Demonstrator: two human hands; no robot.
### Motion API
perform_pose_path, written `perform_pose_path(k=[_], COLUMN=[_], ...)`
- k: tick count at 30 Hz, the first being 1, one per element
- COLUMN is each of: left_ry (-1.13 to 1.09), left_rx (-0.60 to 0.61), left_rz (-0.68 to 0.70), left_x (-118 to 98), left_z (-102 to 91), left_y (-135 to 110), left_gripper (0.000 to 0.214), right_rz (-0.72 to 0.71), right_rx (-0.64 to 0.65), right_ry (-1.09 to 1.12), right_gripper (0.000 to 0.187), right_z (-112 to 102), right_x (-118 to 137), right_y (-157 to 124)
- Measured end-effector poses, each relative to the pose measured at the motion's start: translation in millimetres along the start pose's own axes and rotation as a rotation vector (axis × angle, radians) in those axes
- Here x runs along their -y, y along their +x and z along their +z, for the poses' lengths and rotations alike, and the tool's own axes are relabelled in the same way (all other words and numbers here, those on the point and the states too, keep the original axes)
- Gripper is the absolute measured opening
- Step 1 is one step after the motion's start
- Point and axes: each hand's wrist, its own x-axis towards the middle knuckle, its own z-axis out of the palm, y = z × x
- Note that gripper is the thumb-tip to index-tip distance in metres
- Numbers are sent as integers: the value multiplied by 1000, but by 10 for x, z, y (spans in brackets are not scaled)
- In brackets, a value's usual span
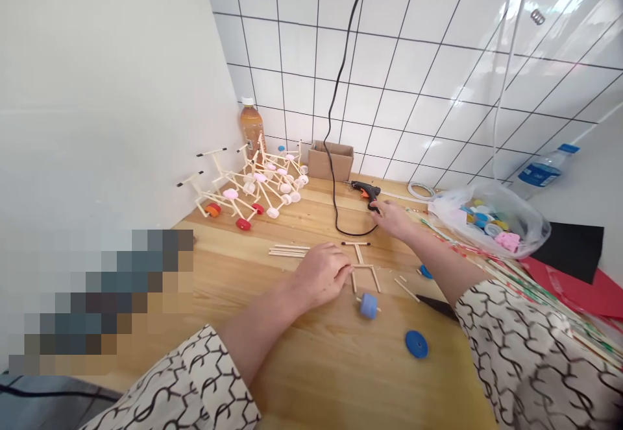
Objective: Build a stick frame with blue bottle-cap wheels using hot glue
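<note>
My right hand [392, 219] is closed round the handle of a black hot glue gun [366, 190] with an orange trigger, which lies on the wooden table. Its nozzle points left. My left hand [324, 273] rests on the table with curled fingers, its fingertips pinching the left corner of a small wooden stick frame [363, 266]. The frame has a dark-tipped crossbar at its far end. Several loose sticks [289, 251] lie beyond my left wrist. Nearer to me are a blue bottle-cap wheel piece [368, 305] on a stick and a flat blue disc [416, 344].
Several stick models [263, 180] with cap wheels stand at the back left by a drink bottle [252, 125]. A cardboard box [331, 161] sits against the tiled wall. A black cord [335, 183] hangs down. Right: bag of caps [535, 232], water bottle [548, 169], red sheet [574, 287], dark blade-like tool [438, 305].
</note>
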Motion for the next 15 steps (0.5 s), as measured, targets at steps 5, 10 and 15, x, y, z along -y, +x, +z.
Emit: perform_pose_path(k=[5, 10, 15], left_ry=[38, 50, 51], left_rx=[4, 6, 15], left_rz=[-17, -61, -104], left_x=[11, 41, 65], left_z=[-49, -62, -46], left_y=[14, 28, 30], left_gripper=[17, 17, 17], right_rz=[38, 61, 54], right_rx=[39, 80, 35], right_ry=[-74, -117, -87], right_gripper=[29, 29, 29], right_z=[92, 129, 23], right_x=[33, -8, -2], right_y=[306, 329, 195])
